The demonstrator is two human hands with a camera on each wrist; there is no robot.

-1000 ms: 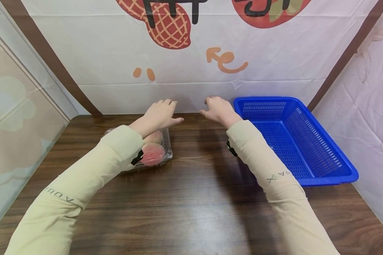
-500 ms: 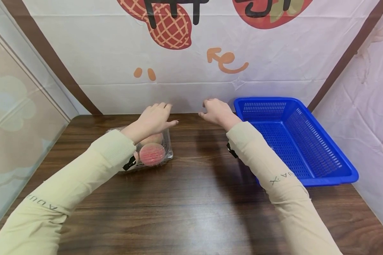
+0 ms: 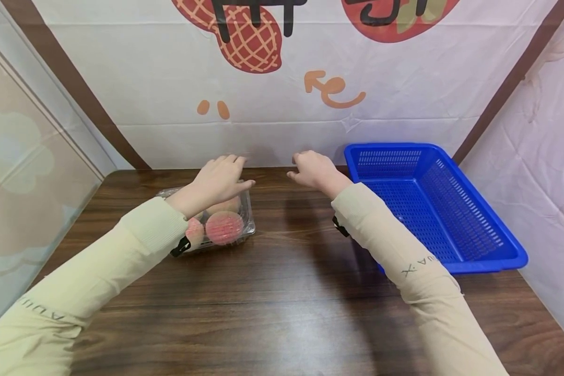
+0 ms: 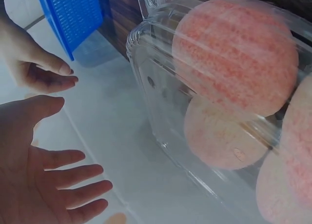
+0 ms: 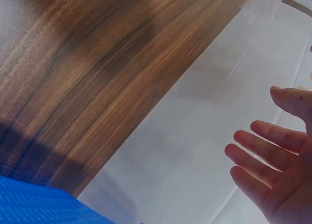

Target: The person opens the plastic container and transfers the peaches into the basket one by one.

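Observation:
A clear plastic clamshell box point(image 3: 250, 222) with several pink peaches point(image 3: 224, 227) inside sits at the back left of the table. Over it, in the head view, hangs my left hand point(image 3: 216, 180), fingers spread and holding nothing. The left wrist view brings the peaches point(image 4: 236, 56) up close under the see-through lid, beside my left hand point(image 4: 44, 170). My right hand point(image 3: 314, 169) hovers to the left of a blue plastic basket point(image 3: 486, 209), its fingers relaxed. Nothing lies in my right hand point(image 5: 280, 156) in the right wrist view.
The dark wooden table point(image 3: 272, 308) runs back to a printed white cloth wall point(image 3: 282, 130). More cloth hangs along the left and right sides. The basket stands at the right, near the table's back edge.
My left hand has drifted left and slightly down over the box, uncovering more of the peaches. The right hand has dipped a little. Box and basket stay in place.

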